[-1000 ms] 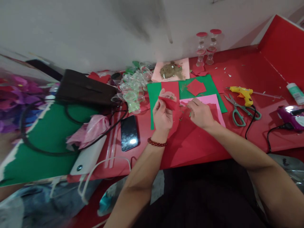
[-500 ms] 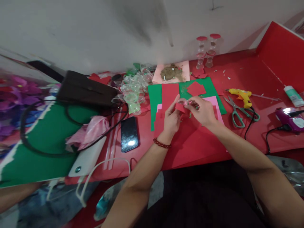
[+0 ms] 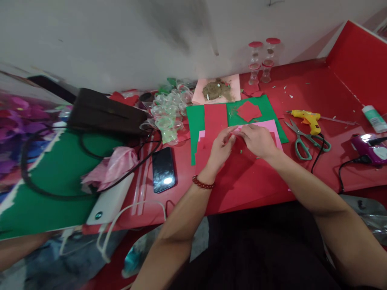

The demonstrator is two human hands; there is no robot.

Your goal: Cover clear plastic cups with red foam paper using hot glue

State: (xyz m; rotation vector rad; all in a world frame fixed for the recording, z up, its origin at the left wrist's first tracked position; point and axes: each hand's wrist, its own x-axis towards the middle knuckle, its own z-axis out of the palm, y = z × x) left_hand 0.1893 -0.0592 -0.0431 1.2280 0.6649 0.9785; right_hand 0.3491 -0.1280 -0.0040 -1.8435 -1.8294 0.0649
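Both my hands meet over the stacked red paper sheets. My left hand has its fingers curled round a small clear plastic piece, mostly hidden by the fingers. From the other side, my right hand pinches the same piece. Beyond them, a red paper strip and cut red paper pieces lie on a green sheet. Several clear plastic cups are heaped to the left. Two hourglass-like stacks of clear plastic with red tops stand at the back.
To the right lie scissors, a yellow glue gun, a white bottle and a purple device with cords. Leftward are a phone, a dark case and a looped black cable. Brown grainy material rests on pink paper.
My hands have drawn together, the right one shifting left. The red paper seen at the left fingers is now out of sight, and the clear piece is more covered.
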